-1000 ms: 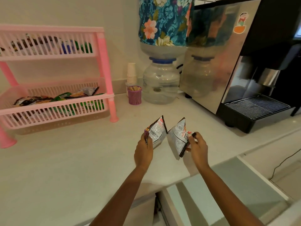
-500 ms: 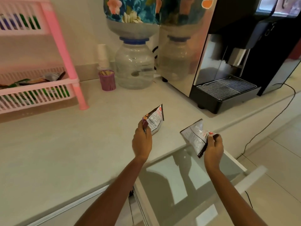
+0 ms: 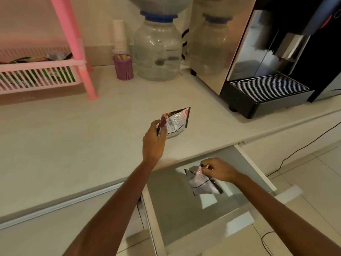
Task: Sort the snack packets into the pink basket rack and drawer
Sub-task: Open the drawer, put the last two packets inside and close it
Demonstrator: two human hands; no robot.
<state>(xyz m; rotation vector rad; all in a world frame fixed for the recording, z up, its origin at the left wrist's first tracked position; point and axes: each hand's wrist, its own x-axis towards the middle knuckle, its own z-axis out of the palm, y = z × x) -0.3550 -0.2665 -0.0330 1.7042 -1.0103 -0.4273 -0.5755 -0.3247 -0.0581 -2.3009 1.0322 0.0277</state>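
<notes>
Left hand pinches one snack packet by its corner above the counter. Right hand grips a second packet inside the open drawer — nothing else in there. Pink basket rack far left holds packets; purple cup, water jug and coffee machine sit at the back, well apart.

Snack packet at 12 o'clock – glossy crinkled foil, catching light. Second packet at 4 o'clock, same shiny film. Countertop looking smooth, matt. Rack at 10 o'clock showing slatted pink plastic. Machine side at 1 o'clock – mirror-bright metal, reflecting the clear plastic jug.
</notes>
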